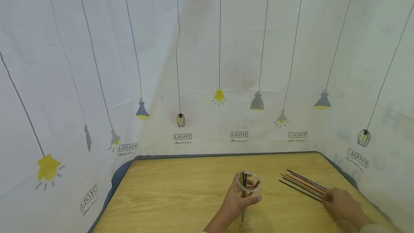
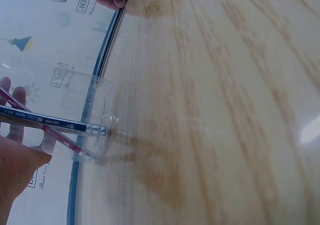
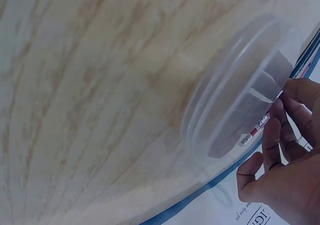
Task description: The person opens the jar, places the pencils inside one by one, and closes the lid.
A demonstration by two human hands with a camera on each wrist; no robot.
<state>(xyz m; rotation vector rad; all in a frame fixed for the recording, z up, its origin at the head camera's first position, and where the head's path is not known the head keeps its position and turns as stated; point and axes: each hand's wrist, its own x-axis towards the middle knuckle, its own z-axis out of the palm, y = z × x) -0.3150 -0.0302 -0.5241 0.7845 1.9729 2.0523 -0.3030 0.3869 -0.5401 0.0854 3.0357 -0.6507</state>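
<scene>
My left hand [image 1: 237, 200] grips a clear plastic jar [image 1: 254, 190] that has several pencils [image 1: 244, 182] leaning inside. In the left wrist view, a dark blue pencil [image 2: 55, 122] marked HB crosses a dark pink pencil [image 2: 65, 140], both with metal-banded ends against the jar's base. At the right, my right hand [image 1: 343, 204] pinches the near end of a pencil among several pencils [image 1: 304, 186] lying side by side on the table; the fingertips partly hide which one. In the right wrist view, the right hand [image 3: 290, 150] has its fingertips at a pencil end [image 3: 255, 132].
A round, ridged translucent plastic piece [image 3: 235, 85], like a lid, stands out in front of the right hand. The wood-grain table [image 1: 174, 190] has a dark blue edge. White sheeting [image 1: 200, 64] printed with lamps surrounds its back and sides.
</scene>
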